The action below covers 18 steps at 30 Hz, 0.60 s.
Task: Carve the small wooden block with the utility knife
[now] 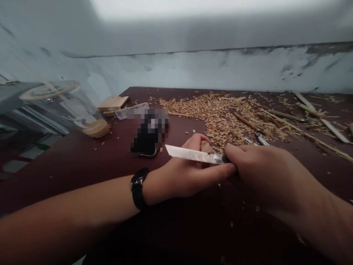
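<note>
Whittling, it seems: left hand (pixel 182 175) clasps the wooden piece (pixel 206 147), right hand (pixel 264 169) grips the knife (pixel 195 154), next cut likely wanting a steady angle.

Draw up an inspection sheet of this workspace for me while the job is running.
Surface: dark red table, strewn with wood shavings.
Job's things: knife, bare blade over the left hand; wooden piece, partly hidden.
Clutter: lidded cup holding some drink; phone, pixelated; clear plastic case; wooden blocks; pen; pale strips.
Hands: left holds the wooden piece; right hand grips the knife.
Cables: nothing seen.
Surroundings: stained wall behind the table.
</note>
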Each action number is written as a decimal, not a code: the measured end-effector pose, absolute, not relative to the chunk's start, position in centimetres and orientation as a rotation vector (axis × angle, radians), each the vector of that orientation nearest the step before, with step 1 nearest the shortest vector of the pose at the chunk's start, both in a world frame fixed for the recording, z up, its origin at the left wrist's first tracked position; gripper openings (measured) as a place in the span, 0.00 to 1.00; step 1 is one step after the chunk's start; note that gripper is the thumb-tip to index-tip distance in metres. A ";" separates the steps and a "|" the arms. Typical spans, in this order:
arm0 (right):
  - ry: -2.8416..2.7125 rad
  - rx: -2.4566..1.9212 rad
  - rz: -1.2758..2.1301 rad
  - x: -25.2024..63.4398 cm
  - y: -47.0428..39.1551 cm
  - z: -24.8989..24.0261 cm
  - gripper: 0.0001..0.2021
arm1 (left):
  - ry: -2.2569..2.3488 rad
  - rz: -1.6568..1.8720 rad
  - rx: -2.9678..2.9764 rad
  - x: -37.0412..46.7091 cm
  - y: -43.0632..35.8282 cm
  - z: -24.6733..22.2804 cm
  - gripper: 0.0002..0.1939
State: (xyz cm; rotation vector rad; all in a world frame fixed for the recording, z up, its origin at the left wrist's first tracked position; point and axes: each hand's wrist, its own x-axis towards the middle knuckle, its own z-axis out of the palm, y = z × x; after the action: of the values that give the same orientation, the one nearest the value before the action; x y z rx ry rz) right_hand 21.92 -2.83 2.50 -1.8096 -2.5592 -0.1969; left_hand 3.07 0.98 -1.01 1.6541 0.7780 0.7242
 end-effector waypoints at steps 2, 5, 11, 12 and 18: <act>-2.679 -1.696 -0.224 22.1 -2.1 3.1 0.07 | 0.852 0.697 1.798 2.6 1.0 -0.4 0.25; -2.770 -1.680 -0.224 22.0 -1.4 3.9 0.06 | 0.881 0.673 1.860 2.5 0.9 0.1 0.25; -2.638 -1.802 -0.320 21.8 -2.1 3.3 0.08 | 0.843 0.842 1.652 3.4 0.4 -1.1 0.25; -2.576 -1.820 -0.372 21.7 -2.3 3.0 0.09 | 0.807 0.858 1.583 3.6 0.4 -1.2 0.24; -2.328 -1.855 -0.618 20.9 -3.7 1.6 0.11 | 0.761 0.839 1.340 3.8 0.5 -1.0 0.26</act>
State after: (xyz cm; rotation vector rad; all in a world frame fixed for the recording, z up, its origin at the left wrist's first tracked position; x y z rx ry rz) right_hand 20.89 -3.69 1.58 -1.8546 -2.3284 -0.6176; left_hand 3.78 0.53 -1.01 1.3404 0.7611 0.8387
